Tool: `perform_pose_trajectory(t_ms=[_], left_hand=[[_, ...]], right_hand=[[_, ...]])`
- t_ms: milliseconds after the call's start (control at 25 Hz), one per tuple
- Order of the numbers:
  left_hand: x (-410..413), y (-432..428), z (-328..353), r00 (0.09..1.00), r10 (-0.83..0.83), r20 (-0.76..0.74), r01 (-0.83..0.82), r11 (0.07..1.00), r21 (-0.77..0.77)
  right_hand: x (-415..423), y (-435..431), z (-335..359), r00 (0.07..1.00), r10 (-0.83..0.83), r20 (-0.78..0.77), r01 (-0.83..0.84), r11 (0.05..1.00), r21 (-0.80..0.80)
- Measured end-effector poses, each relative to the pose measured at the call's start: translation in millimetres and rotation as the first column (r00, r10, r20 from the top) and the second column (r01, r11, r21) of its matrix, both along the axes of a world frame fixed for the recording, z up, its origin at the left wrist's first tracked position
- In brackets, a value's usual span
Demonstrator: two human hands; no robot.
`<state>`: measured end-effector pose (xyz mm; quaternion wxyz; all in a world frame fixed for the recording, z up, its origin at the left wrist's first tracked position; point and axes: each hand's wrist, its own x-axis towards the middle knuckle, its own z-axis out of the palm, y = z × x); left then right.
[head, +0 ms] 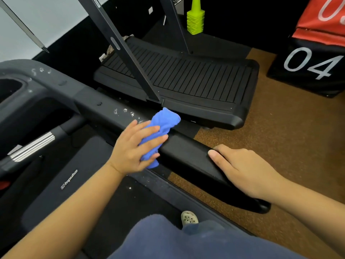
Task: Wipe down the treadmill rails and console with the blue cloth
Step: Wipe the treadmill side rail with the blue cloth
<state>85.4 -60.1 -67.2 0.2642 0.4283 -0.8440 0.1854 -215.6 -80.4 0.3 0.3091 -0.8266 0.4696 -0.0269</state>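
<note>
The treadmill's black right rail [186, 148] runs diagonally from the console [37, 86] at the left down to the lower right. My left hand [134, 150] presses the bunched blue cloth [162, 126] flat onto the rail's middle, fingers spread over it. White droplets or foam specks [124, 112] dot the rail just up-left of the cloth, and more sit on the console corner [40, 71]. My right hand [242, 169] rests on the rail's lower end, thumb along the top, gripping it.
A curved slat-belt treadmill [186, 75] stands just beyond the rail. A black box marked 04 [313, 66] with a red one on top sits at the right. Stacked lime cones [195, 17] are at the back. A silver-grip handlebar [31, 146] lies lower left.
</note>
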Motion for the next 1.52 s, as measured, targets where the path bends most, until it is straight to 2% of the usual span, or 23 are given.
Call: perform_pose_trajectory(t_ms=[80,200,280,400,520,840,1000,1120,1240,1320,1400,1480,1520], left_hand=[[13.2,-6.7,14.2,0.995,0.064,-0.079,-0.056,0.993,0.101],[56.7,-19.2,36.2,0.931,0.315,-0.182,-0.263,0.928,0.263],[89.0,-31.5,55.4,0.897,0.426,-0.116,-0.345,0.84,0.419],[97.2,-53.7,75.1,0.881,0.469,0.06,-0.399,0.669,0.627],[65.6,-63.9,76.1,0.896,0.431,0.106,-0.397,0.67,0.628],[-20.1,-57.8,71.2,0.907,0.413,0.079,-0.368,0.689,0.624],[-43.1,-41.5,68.7,0.888,0.456,-0.058,-0.327,0.716,0.616],[-63.6,-19.2,60.7,0.854,0.446,-0.267,-0.237,0.792,0.562],[-90.5,8.4,37.6,0.891,0.298,-0.342,-0.158,0.911,0.382],[-94.6,21.4,15.6,0.961,0.106,-0.255,-0.049,0.974,0.222],[-74.3,23.0,-0.5,0.997,-0.057,-0.042,0.059,0.997,0.048],[-36.2,15.4,-10.4,0.99,-0.087,0.114,0.097,0.991,-0.091],[-14.0,10.2,-10.1,0.989,-0.066,0.132,0.082,0.989,-0.122]], right_hand=[[0.0,-0.7,-2.7,1.0,0.018,-0.016,-0.019,0.998,-0.056],[-2.0,1.3,-5.1,1.0,0.018,-0.012,-0.019,0.996,-0.088],[-2.6,1.9,-7.4,1.0,0.025,-0.013,-0.026,0.994,-0.106],[-2.6,1.4,-10.5,1.0,0.016,-0.013,-0.017,0.993,-0.118],[-2.0,0.4,-10.9,1.0,0.021,-0.008,-0.022,0.992,-0.126],[-1.3,-0.8,-7.4,1.0,0.021,0.002,-0.02,0.993,-0.116],[-1.5,-1.1,-6.0,1.0,0.026,-0.002,-0.026,0.995,-0.093],[-0.4,-2.0,-3.7,1.0,0.022,0.01,-0.021,0.996,-0.085],[-1.1,-1.9,-7.7,1.0,-0.002,0.019,0.004,0.996,-0.084],[-0.5,-2.0,-10.3,1.0,-0.009,0.017,0.011,0.995,-0.097],[-0.5,-2.0,-10.7,1.0,-0.007,0.013,0.008,0.995,-0.101],[-1.1,-1.4,-9.5,1.0,0.0,0.016,0.001,0.996,-0.089],[-1.2,-1.1,-8.8,1.0,0.007,0.019,-0.006,0.996,-0.091]])
